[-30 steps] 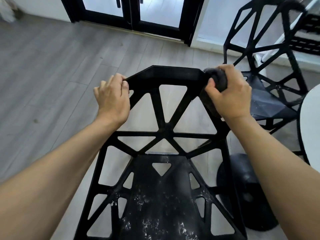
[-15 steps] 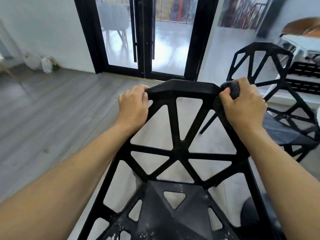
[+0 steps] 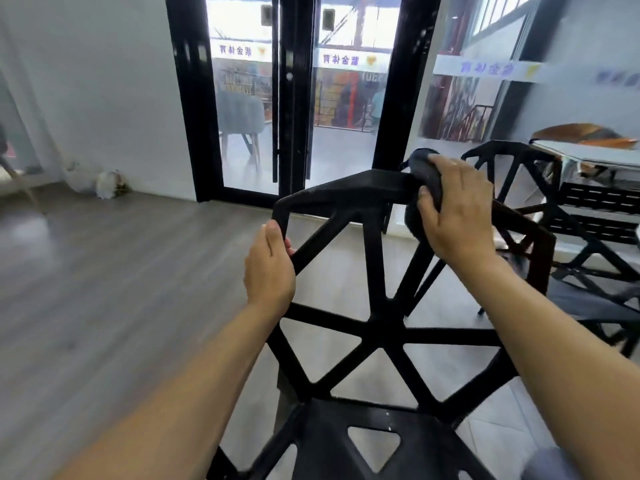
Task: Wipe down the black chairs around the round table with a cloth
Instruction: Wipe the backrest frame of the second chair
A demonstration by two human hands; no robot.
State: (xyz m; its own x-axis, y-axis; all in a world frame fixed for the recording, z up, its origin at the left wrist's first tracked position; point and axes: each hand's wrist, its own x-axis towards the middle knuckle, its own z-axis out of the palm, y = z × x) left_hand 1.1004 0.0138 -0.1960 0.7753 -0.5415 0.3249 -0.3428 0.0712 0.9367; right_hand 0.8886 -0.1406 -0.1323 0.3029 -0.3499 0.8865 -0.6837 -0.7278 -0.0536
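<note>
Up on the near chair's (image 3: 377, 327) top rail, right hand (image 3: 457, 216) presses the dark cloth (image 3: 420, 168), fingers wrapped round it; left hand (image 3: 270, 268) grips the frame's corner. Second chair (image 3: 519, 188) beside looks yet to do.

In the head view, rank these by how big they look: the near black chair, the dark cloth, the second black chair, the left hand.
1. Near black chair
2. Second black chair, farther off, partly hidden
3. Left hand
4. Dark cloth, mostly covered by the right hand

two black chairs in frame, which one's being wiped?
The near chair: the left hand grips its backrest, the right hand presses the cloth on its top rail. The far chair is untouched.
</note>
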